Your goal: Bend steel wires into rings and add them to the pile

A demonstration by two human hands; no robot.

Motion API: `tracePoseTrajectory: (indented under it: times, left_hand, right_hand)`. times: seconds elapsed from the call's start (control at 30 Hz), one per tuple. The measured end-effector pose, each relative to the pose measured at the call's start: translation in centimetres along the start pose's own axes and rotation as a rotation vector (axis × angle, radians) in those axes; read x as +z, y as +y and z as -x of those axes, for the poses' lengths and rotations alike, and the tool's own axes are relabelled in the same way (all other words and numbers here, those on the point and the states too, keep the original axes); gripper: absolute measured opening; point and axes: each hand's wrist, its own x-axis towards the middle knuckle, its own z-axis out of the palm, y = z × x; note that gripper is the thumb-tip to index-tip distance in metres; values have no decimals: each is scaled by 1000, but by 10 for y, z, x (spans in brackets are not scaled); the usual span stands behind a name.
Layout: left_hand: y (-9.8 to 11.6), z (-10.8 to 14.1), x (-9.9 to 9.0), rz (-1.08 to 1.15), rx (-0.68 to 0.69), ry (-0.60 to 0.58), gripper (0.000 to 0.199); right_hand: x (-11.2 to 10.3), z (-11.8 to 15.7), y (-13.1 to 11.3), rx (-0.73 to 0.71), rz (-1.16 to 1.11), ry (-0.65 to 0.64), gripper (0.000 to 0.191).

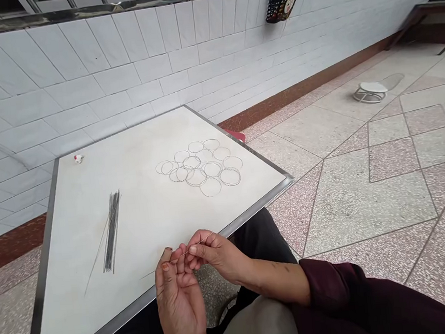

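Note:
Both hands meet at the table's near edge around one thin, straight wire. My left hand, palm turned up, pinches it between thumb and fingers. My right hand grips the same wire with thumb and forefinger, just right of the left fingertips. One end sticks out left over the tabletop; the other passes across the right fingers. On the table's left side lies a bundle of straight dark wires, with a few strays angled out of it. Farther back, several thin wire rings lie flat, many overlapping.
The white table has a metal rim and stands by a tiled wall. A small red-and-white object sits near its far left corner. A dark patterned bag hangs on the wall. A low white-topped stool stands on the floor.

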Motion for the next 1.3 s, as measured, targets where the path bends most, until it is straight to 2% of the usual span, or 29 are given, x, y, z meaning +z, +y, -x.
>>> tracePoseTrajectory:
  times: [0.27, 0.47, 0.67, 0.83, 1.13, 1.3]
  left_hand:
    - [7, 3, -2, 81, -71, 65, 25]
    - [15, 6, 0, 172, -108, 48, 27]
    - [21, 11, -3, 197, -60, 45, 26]
    - [27, 12, -3, 179, -45, 32, 27]
    - [30, 15, 2, 181, -54, 13, 31]
    - [30, 19, 0, 172, -48, 8, 29]
  right_hand:
    - [-1, 5, -3, -20, 91, -45, 38]
    - [1, 8, -5, -30, 128, -87, 38]
    - [-1, 10, -11, -23, 160, -144, 39]
    - [-3, 16, -19, -25, 233, -243, 35]
    - [1, 21, -9, -180, 55, -81, 14]
    - [8, 28, -4, -250, -87, -75, 26]
